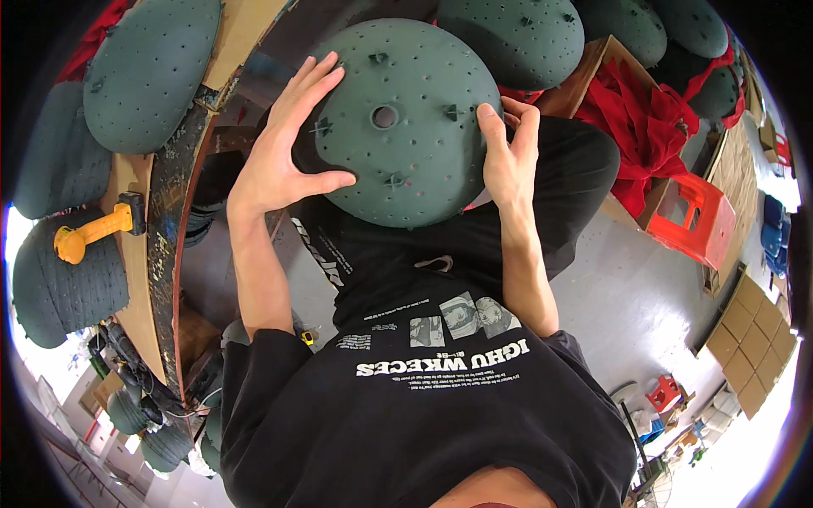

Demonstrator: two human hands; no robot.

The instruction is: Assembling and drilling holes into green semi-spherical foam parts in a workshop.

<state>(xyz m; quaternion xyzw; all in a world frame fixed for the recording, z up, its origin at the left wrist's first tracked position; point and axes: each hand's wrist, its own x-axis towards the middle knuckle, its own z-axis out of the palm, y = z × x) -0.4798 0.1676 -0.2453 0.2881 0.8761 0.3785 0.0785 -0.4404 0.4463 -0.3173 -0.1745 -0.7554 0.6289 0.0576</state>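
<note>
A dark green, domed disc (pixel 415 161) lies over my lap, tilted toward me. It has a round hole in the middle, many small holes, and several cross-shaped pegs standing out of its face. My left hand (pixel 275 148) is spread along its left side, fingers stretched out near the upper left edge and thumb over the lower left face. My right hand (pixel 511 152) grips the right edge, with the thumb on the face and the other fingers curled at the rim, partly hidden.
On the left, a worn wooden bench (pixel 165 229) bears stacked green discs (pixel 68 292) and a yellow cordless tool (pixel 93 235). More pegged discs (pixel 517 38) stand beyond my knees. Right of my knee are a box of red cloth (pixel 631 118) and a red plastic stool (pixel 699 222).
</note>
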